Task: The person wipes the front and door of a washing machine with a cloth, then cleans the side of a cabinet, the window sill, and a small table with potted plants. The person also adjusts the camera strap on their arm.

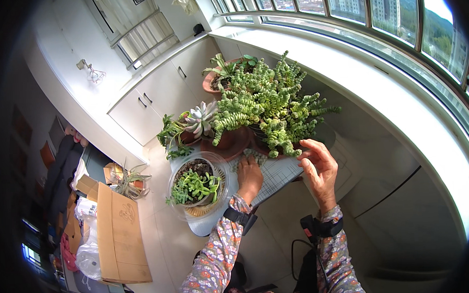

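Note:
My left hand point(250, 178) reaches down to the tabletop. Its fingers are curled round pale green succulent cuttings point(255, 155), which they partly hide. My right hand point(322, 169) is raised at the right, fingers curved and apart, with nothing in it. Close to its fingertips hang the stems of a large trailing succulent point(266, 100), thick with stacked leaves. In front of that plant is a brown pot or saucer point(229, 144). Left of my left hand, a clear round container holds a green succulent point(197, 186) in dark soil.
The small table point(275, 179) has a grid-patterned top. A pale rosette succulent point(201, 119) and a terracotta pot point(210, 84) stand farther back. Left on the floor side are a cardboard box point(122, 238) and a spiky plant point(131, 182). A white sill point(346, 71) runs along the right.

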{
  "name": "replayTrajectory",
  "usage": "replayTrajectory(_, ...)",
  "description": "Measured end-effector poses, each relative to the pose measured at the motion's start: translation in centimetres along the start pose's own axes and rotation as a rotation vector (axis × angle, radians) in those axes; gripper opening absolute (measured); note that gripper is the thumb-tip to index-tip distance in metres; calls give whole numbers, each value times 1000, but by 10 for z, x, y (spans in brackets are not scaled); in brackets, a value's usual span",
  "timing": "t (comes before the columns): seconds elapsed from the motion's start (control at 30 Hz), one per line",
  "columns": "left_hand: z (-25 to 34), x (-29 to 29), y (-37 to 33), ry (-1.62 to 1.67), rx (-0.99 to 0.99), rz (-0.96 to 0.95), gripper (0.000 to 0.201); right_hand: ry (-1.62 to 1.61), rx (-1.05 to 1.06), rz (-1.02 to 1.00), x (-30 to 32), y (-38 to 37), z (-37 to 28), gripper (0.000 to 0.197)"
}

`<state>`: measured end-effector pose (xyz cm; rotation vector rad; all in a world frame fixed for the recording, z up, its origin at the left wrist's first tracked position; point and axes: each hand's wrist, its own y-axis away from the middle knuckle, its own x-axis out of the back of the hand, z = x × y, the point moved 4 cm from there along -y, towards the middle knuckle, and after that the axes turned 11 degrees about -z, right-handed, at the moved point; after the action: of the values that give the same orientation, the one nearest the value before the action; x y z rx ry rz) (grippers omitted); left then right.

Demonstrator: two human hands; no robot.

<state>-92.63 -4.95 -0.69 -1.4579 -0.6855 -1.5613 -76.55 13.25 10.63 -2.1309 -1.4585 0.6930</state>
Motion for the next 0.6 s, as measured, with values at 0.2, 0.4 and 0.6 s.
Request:
replayTrajectory(0.2, -9, -2, -20, 19, -76, -6, 48, -22, -72, 88, 13, 0, 3, 31)
replayTrajectory(0.4, 13, 30, 58, 57, -254, -40, 47, -68, -76, 237, 42, 3, -3, 27)
replayTrajectory(0.6, 56, 43, 107, 165, -392, -92, 49, -57, -18, 358, 60, 4, -13, 25)
